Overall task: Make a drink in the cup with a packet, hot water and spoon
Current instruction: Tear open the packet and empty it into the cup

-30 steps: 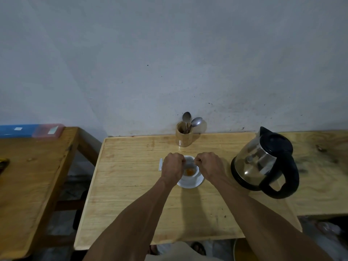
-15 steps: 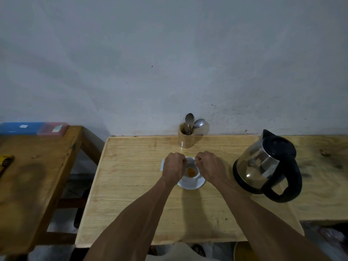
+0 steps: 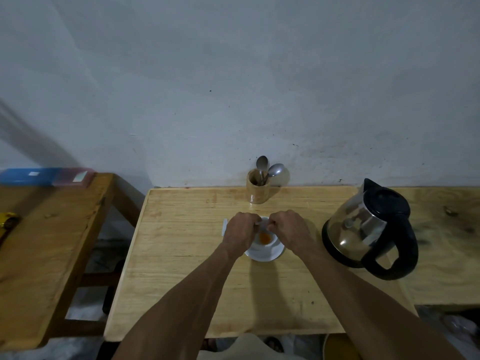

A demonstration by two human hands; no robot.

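A white cup (image 3: pixel 262 245) stands on a white saucer (image 3: pixel 265 254) in the middle of the wooden table (image 3: pixel 181 268). Orange powder (image 3: pixel 265 238) lies in the cup's bottom. My left hand (image 3: pixel 240 231) and my right hand (image 3: pixel 288 229) hover just above the cup, both pinching a small pale packet (image 3: pixel 263 224) between them. Most of the packet is hidden by my fingers. A steel kettle (image 3: pixel 368 229) with a black lid and handle sits to the right. Two spoons (image 3: pixel 267 168) stand in a wooden holder (image 3: pixel 257 189) by the wall.
A small white slip (image 3: pixel 224 227) lies on the table left of my left hand. A second wooden table (image 3: pixel 46 242) stands to the left, with a blue and pink box (image 3: pixel 46 176) at its back and a yellow object (image 3: pixel 7 220) at its left edge.
My hands stay over the cup with the packet; they have barely shifted. The view has tilted a little, so the table sits slightly lower in frame.
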